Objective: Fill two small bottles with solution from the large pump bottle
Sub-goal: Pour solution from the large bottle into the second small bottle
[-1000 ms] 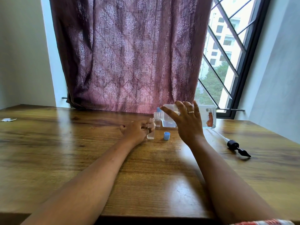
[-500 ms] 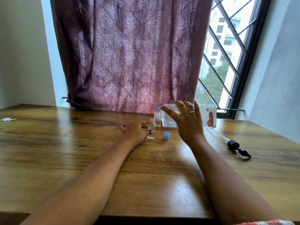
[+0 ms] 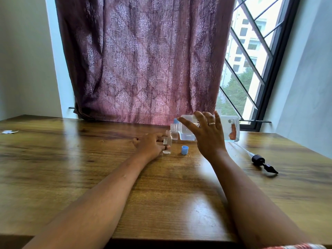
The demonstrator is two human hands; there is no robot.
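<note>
Forearms stretch out from the near edge of the tabletop (image 3: pixel 89 168), both bare, meeting the work well past its middle.

Your left grip (image 3: pixel 150 146) rests low on the wood with its fingers curled round the small bottle (image 3: pixel 167 142). That bottle stands upright and uncapped, with a little clear liquid at its base. Two fingertips show through the glass on its near side, so the hold is snug, not loose. Just to its right, apart from it, the blue cap (image 3: pixel 185 150) sits on the wood.

Your right grip (image 3: pixel 208 139) is raised and spread wide across the near face of the big bottle (image 3: pixel 230 128). The thumb reaches left toward the neck and the fingers fan over the top. A ring (image 3: pixel 212 123) shows on one finger. The big bottle is tipped on its side, neck to the left, with clear liquid pooled along its lower wall. You cannot tell whether its lower edge touches the tabletop.

Behind the small bottle, just left of that neck, the second bottle (image 3: pixel 174 131) stands upright with its blue cap on.

Well to the right, the pump (image 3: pixel 258 159) lies flat with its tube pointing away. Far left lies a paper scrap (image 3: pixel 8 131). Beyond hang the curtain (image 3: pixel 143 60) and the barred window (image 3: pixel 251 51).
</note>
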